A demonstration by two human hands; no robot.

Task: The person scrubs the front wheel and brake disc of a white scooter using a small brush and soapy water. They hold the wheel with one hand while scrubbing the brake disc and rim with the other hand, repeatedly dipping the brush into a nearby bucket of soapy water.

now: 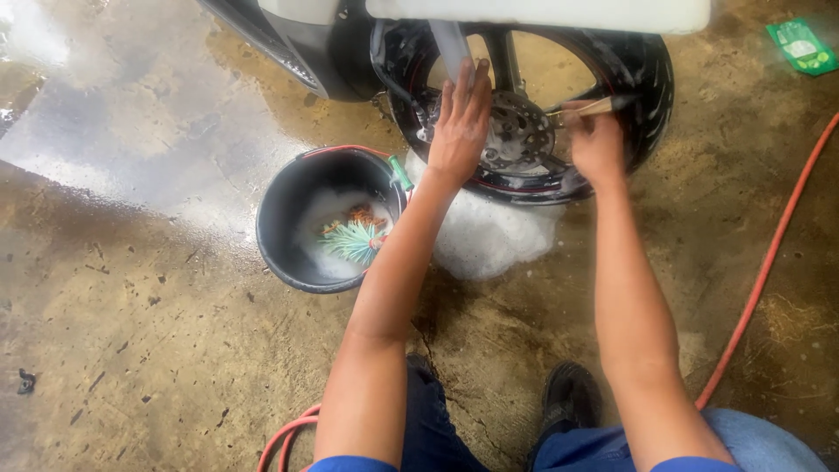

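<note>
1. Step in hand: scrubbing the front wheel [612, 79] of a motorcycle, top centre of the frame; by the suds on tyre and spokes, this judges as mid-wash, not rinse
2. Left hand [459, 127]: fingers extended and flat, nothing gripped, resting against the fork leg [452, 45] and the upper edge of the brake disc [517, 131], apparently steadying the wheel
3. Right hand [596, 144]: closed around the handle of a small brush [584, 108], whose bristle end points towards the rim at upper right of the wheel
4. Next move, as judged: working the brush between spokes and disc calls for short strokes and a firm brace from the flat hand, as the soapy surfaces look slippery
5. Foam pile [489, 236] lies on the floor directly below the wheel, centre of frame, touching the tyre's lower edge
6. Black bucket [284, 218], centre left, just beside the foam; holds suds and a green-bristled brush [357, 240]; it sits close against the left forearm
7. Orange hose [769, 262] runs down the right side of the frame, another loop at bottom centre-left; a possible snag near the feet
8. Concrete floor [157, 306] is wet, with glare at upper left
9. Green packet [802, 45] lies at upper right, well apart from the work
</note>
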